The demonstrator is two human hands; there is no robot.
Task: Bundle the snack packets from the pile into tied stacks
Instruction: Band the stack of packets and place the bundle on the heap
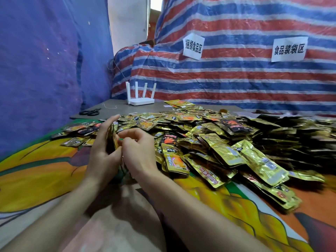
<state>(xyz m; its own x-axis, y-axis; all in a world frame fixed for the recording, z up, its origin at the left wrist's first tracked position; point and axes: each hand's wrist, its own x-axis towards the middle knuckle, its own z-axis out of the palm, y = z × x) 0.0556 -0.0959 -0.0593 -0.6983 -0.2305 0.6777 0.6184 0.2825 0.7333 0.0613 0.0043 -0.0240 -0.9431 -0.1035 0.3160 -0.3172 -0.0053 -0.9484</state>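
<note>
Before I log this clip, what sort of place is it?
Probably an improvised snack-packing workstation: a big pile of foil snack packets, paper zone signs taped to a striped tarp, and scissors nearby.

Head cam, one view | worn on my head, wide-angle, facing forward and down | close in: my left hand (101,155) and right hand (139,153) below-left of centre, forearms entering from bottom edge | packet pile (218,140) near, right of centre on desk (36,175) | striped tarp (236,79) closes the far side, blue sheet (45,70) the left
</note>
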